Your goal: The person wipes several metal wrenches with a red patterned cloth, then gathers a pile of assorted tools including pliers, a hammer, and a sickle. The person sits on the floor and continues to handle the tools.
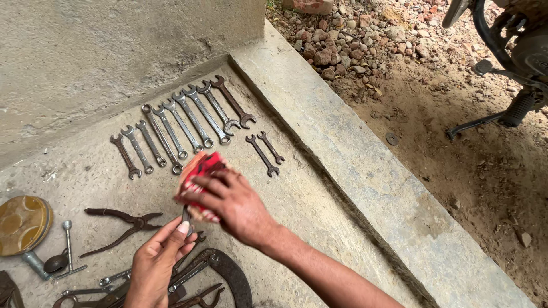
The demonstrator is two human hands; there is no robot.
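Observation:
My right hand (234,202) holds a red cloth (201,171) wrapped over the upper part of a small metal tool (186,217). My left hand (157,259) pinches that tool's lower end between thumb and fingers. Both hands hover over a concrete ledge (319,188). Just beyond the cloth, a row of several spanners (182,122) lies side by side against the wall, with two small spanners (265,153) to its right.
Rusty pliers (123,225) lie left of my hands. More tools and a curved metal piece (228,274) sit below them. A round yellowish tin lid (23,222) is at far left. A motorcycle footrest and stand (502,114) is over dirt and stones at right.

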